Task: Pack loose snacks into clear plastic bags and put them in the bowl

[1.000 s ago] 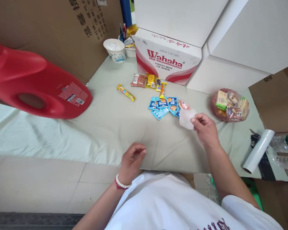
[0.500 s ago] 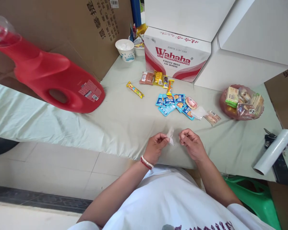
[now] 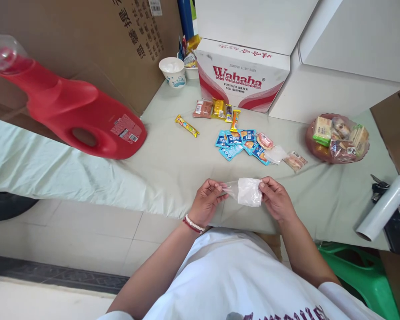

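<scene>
Above the table's front edge, a thin plastic bag (image 3: 249, 192), partly folded into a whitish square, is stretched between both hands. My left hand (image 3: 207, 201) pinches its clear, drawn-out end. At the opposite side, my right hand (image 3: 275, 198) grips the square's edge between thumb and fingers. Beyond them on the table lie several blue snack packets (image 3: 234, 138), a pink-topped packet (image 3: 264, 141), a whitish folded plastic piece (image 3: 276, 154) and a small clear-wrapped snack (image 3: 295, 161).
A big red jug (image 3: 86, 120) stands at left. Behind are paper cups (image 3: 173, 73) and a Wahaha carton (image 3: 243, 75). Several wrapped snacks (image 3: 202, 109) and a yellow stick packet (image 3: 186, 126) lie mid-table. To the right are a pink snack bowl (image 3: 311, 146) and a film roll (image 3: 385, 208).
My right hand has drawn back from the packets with the plastic piece. My left hand has moved right and taken hold of it. Both hands now spread it out sideways.
</scene>
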Demonstrator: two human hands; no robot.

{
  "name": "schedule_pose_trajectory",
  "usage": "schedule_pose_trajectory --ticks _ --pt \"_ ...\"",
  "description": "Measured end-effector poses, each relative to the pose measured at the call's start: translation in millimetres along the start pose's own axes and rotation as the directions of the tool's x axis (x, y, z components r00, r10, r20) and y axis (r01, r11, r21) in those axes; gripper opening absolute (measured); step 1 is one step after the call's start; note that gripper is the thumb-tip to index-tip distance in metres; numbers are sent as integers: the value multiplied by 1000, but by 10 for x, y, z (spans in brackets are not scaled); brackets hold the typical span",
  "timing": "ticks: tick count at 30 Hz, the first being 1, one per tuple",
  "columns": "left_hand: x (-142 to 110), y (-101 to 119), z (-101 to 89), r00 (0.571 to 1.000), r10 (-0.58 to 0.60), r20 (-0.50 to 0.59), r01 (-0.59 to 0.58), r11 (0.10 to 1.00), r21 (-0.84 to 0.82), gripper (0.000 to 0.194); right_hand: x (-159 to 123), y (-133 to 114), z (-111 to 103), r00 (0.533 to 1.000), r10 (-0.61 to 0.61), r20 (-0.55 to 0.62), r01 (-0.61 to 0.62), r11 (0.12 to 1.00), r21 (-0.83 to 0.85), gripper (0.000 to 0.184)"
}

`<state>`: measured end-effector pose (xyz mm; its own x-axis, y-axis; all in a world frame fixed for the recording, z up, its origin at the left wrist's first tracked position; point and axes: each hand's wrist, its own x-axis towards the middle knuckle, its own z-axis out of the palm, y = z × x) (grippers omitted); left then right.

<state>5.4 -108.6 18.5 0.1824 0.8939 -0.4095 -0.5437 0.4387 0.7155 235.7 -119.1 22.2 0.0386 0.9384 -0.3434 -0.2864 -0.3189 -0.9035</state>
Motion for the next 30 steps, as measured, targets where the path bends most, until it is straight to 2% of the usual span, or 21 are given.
schedule_pose_trajectory --ticks 5,8,10,12,14,16,18,20,21,22,23,24,26,28,30 --pt "35 54 -18 997 -61 -48 56 993 -104 36 -33 42 -181 994 -98 49 107 968 -226 27" --pt "61 30 -28 997 -62 -47 56 992 -115 36 -26 49 -185 991 -132 30 136 952 -276 25" --pt "70 -6 -31 999 -5 -52 1 997 -76 37 -25 27 -139 985 -167 -42 149 949 -277 28" --pt "60 -42 -28 991 118 -68 -116 993 28 34 -40 -17 -61 981 -165 -106 134 959 -251 33" --pt "20 -64 -15 958 285 -39 -270 938 219 30 -67 -80 45 994 -75 -81 58 980 -192 43" --pt "-46 -65 10 884 458 96 -448 770 454 28 -83 -148 174 997 70 21 -67 988 -137 60" --pt "-127 -47 50 752 567 336 -635 486 601 32 -68 -207 314 977 180 114 -164 977 -136 72" --pt "-203 -20 94 586 574 572 -780 207 591 39 -20 -245 444 957 221 190 -188 966 -178 72" --pt "-235 -6 112 515 559 649 -823 112 557 43 11 -255 499 949 219 229 -173 964 -203 67" --pt "-261 7 122 466 553 691 -846 50 530 45 43 -259 545 945 198 260 -142 965 -220 59" --pt "-280 20 123 441 562 699 -852 18 523 47 73 -257 580 948 157 278 -97 971 -219 51" --pt "-292 31 114 442 590 675 -842 13 540 48 97 -251 605 956 98 277 -42 979 -200 43" --pt "-296 51 71 495 674 548 -794 94 601 45 125 -228 626 974 -58 219 90 986 -140 33" --pt "-274 61 13 596 721 352 -737 319 595 36 122 -196 618 970 -193 149 210 971 -111 28" --pt "-230 59 -31 750 645 147 -625 617 478 26 97 -157 601 960 -255 114 269 953 -140 24"
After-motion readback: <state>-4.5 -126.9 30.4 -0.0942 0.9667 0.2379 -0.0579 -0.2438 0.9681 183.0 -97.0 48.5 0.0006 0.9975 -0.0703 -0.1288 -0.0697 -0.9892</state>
